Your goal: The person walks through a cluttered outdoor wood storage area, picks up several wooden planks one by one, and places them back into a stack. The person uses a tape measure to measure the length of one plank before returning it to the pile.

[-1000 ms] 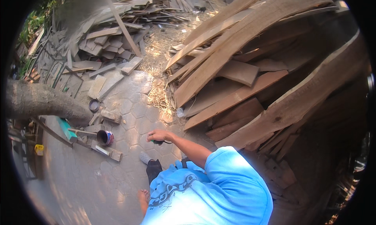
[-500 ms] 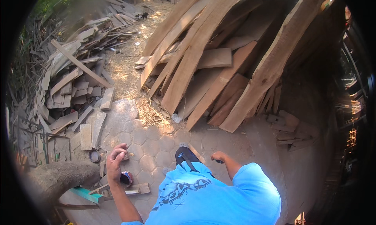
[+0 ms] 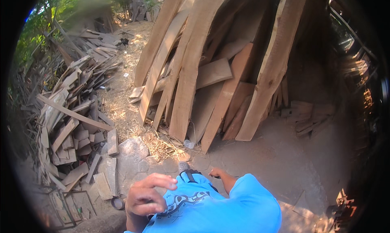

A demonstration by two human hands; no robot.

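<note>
My left hand (image 3: 148, 194) is raised in front of my blue shirt (image 3: 203, 200), its fingers loosely bent and apart, holding nothing. Close to that wrist, on the ground, stands a small round dark container (image 3: 118, 203). Lower down on the other side, my right hand (image 3: 218, 173) is closed, with a small dark thing at its fingers that is too small to make out. A grey shoe tip (image 3: 183, 166) shows past the shirt. Ahead of me lean several long rough-edged wooden planks (image 3: 187, 78), and neither hand touches them.
A heap of scrap boards (image 3: 73, 131) fills the left side, with a thin metal frame (image 3: 75, 208) below it. Straw and shavings (image 3: 160, 147) lie at the planks' feet. Short wood blocks (image 3: 308, 113) are stacked on the right. A curved trunk (image 3: 101, 224) lies at lower left.
My left hand has come up and inward before the shirt. The view has shifted forward, so the planks stand more upright. The second container by the left forearm no longer shows.
</note>
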